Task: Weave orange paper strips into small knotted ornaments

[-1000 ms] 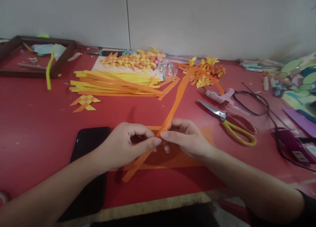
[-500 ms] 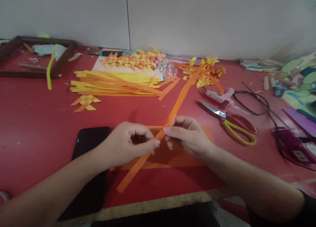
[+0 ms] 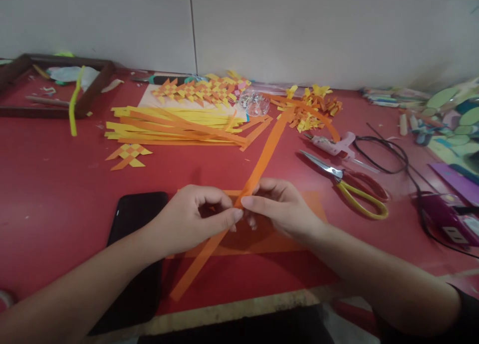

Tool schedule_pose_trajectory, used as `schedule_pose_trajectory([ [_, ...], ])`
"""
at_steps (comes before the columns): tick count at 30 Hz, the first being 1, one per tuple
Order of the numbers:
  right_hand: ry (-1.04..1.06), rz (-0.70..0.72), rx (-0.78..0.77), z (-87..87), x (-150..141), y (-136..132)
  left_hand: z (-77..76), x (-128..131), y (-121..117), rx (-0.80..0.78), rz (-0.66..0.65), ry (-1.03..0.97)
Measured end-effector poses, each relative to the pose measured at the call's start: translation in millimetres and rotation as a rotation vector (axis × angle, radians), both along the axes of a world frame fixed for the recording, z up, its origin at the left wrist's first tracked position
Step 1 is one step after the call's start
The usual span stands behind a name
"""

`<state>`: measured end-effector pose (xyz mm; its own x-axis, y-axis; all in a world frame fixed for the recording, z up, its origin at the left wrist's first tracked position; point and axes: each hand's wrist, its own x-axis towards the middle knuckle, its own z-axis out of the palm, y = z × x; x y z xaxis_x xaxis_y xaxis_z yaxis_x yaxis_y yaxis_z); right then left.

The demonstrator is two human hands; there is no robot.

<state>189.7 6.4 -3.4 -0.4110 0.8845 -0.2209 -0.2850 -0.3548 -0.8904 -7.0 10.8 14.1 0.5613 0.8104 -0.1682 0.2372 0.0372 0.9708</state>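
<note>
The near end of a long, narrow, flat strip of bright orange paper (image 3: 265,152) points toward the table's front edge, cut nearly straight across. From there the strip slants away to the right, its long edges straight and parallel, its face plain and matte. Its middle is pinched in both hands above a broad rectangular sheet of orange paper (image 3: 288,242) lying flat on the smooth red tabletop (image 3: 56,179). The left hand (image 3: 200,212) grips the strip between thumb and fingers, with the thumb on top; the right hand (image 3: 282,207) pinches it just beside, thumb also uppermost, other fingers curled beneath. The fingertips hide part of the strip, so whether it is creased there cannot be told. Beyond the hands it looks a little wider and lighter, and runs up to a curved orange band (image 3: 318,112); whether the two are one piece is unclear.

Left of the sheet, partly under the left forearm, lies a black rectangular phone (image 3: 140,289). To the right rest metal scissors with one yellow and one red handle (image 3: 337,174), nearly closed. Farther back are a small checkered orange-and-yellow woven paper piece (image 3: 130,155), a pink glue gun (image 3: 335,145) and a loose stack of yellow and orange paper strips (image 3: 168,127). Behind the stack sit a row of similar woven pieces (image 3: 200,93) and a clear round container (image 3: 254,104).
</note>
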Motion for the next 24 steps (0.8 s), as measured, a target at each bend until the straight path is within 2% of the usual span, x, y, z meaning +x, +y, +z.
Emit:
schedule_pose_trajectory([
  [17,0.008,-0.136,-0.040,2.9,2.0,3.9,2.2,-0.6,2.2,-0.128,-0.022,0.051],
  [24,-0.037,0.010,-0.027,1.9,-0.9,0.2,-3.5,-1.8,4.4,-0.131,-0.139,0.088],
])
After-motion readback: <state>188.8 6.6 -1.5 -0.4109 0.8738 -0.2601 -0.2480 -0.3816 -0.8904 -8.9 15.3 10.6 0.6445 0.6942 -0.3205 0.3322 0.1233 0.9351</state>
